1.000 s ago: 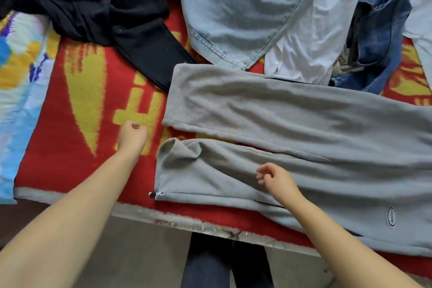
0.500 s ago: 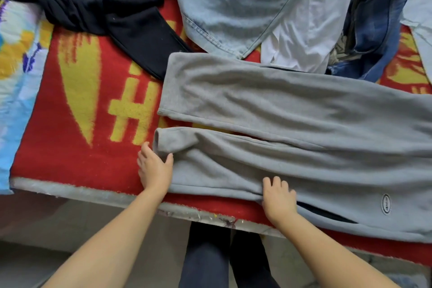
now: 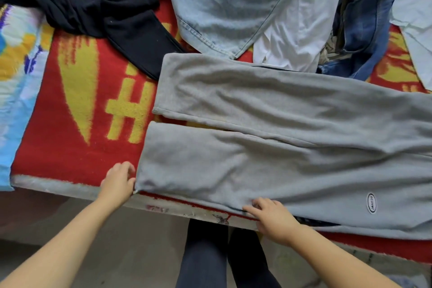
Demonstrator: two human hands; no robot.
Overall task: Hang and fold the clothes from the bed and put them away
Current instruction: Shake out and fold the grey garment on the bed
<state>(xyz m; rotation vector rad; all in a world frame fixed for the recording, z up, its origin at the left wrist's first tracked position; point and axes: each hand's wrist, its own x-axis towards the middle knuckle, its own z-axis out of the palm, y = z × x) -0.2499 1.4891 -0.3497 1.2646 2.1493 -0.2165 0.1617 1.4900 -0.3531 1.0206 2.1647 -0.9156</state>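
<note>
Early stage: grey fleece sweatpants (image 3: 280,138) flattened, unfolded.
Left hand (image 3: 118,183) pinches the hem corner; right hand (image 3: 272,218) presses with loose fingers; the dark, denim and white garments await.

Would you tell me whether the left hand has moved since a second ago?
Yes. The left hand came toward the bed edge, from the yellow pattern to the grey sweatpants cuff corner.

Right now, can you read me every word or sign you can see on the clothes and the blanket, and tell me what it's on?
"ncover", as best I can make out: small letters in an oval badge on the grey sweatpants; too small to be sure.
Big yellow sign like a "#": woven into the red blanket; a pattern I cannot read as a word.
Black clothes, jeans, white shirt: no words show.
</note>
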